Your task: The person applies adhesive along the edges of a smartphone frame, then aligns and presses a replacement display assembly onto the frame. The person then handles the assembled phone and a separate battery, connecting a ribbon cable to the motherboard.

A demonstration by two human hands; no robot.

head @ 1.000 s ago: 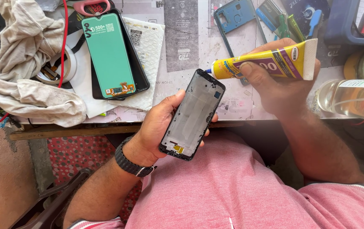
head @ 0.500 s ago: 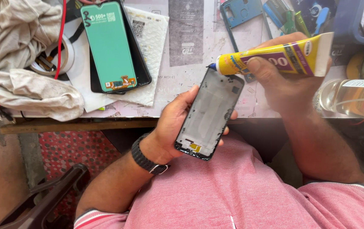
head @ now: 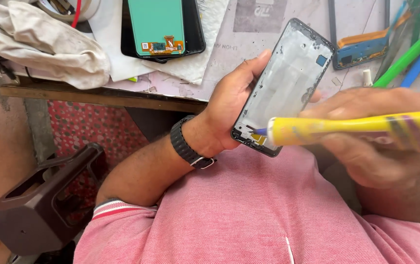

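Glue is what my right hand [head: 371,142] carries: a long yellow squeeze tube with a blue nozzle [head: 352,131], gripped crosswise, fingers wrapped over the top and blurred. The nozzle tip sits at the lower end of the black phone frame with a pale grey inner plate [head: 288,83], right by the small yellow part in its bottom corner; whether the tip truly touches the frame I cannot tell.

My left hand [head: 232,107] holds that frame from the left, palm cupped behind it, thumb lying along its left edge and fingertips just showing past the right edge. The frame stands tilted, its top leaning away to the right, raised above my lap and in front of the table edge, against my pink ribbed shirt [head: 268,220]. A black strap watch [head: 186,143] circles my left wrist.

On the wooden worktable [head: 102,95] behind lies 1 phone screen with a green back panel and an orange flex strip [head: 158,24], resting on a dark panel and white paper. A crumpled off-white cloth [head: 48,44] sits at the left. To the right are a blue phone frame part [head: 361,49] and green and blue plastic sticks [head: 410,54]. A dark brown plastic stool [head: 39,200] stands on the floor, lower left.
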